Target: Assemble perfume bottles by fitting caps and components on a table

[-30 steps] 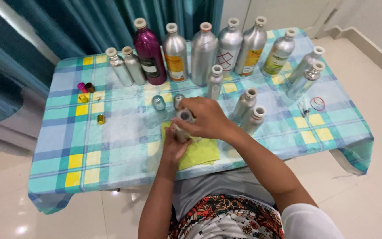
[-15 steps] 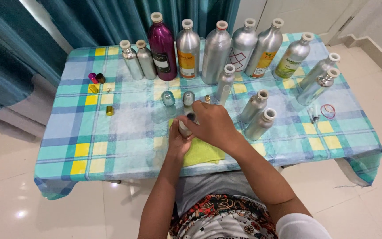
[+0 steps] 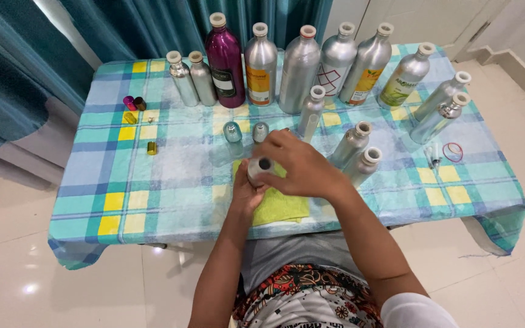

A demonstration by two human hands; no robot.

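A small silver bottle [image 3: 259, 169] with a dark open neck is held upright over a yellow-green cloth [image 3: 279, 206]. My left hand [image 3: 245, 193] grips its lower body from below. My right hand [image 3: 301, 164] wraps over its upper side, fingers curled around the neck. Two small glass jars [image 3: 233, 131] [image 3: 260, 131] stand just beyond the hands.
A checked turquoise tablecloth [image 3: 153, 182] covers the table. Along the back stands a row of tall metal bottles, one magenta [image 3: 225, 61], the others silver [image 3: 299, 70]. More silver bottles [image 3: 353, 146] stand at the right. Small coloured caps [image 3: 133, 103] lie at left, a red rubber band [image 3: 454, 152] at right.
The view has shifted so the table sits lower and more to the right. Both hands stay on the small bottle; its open neck now shows past the right fingers.
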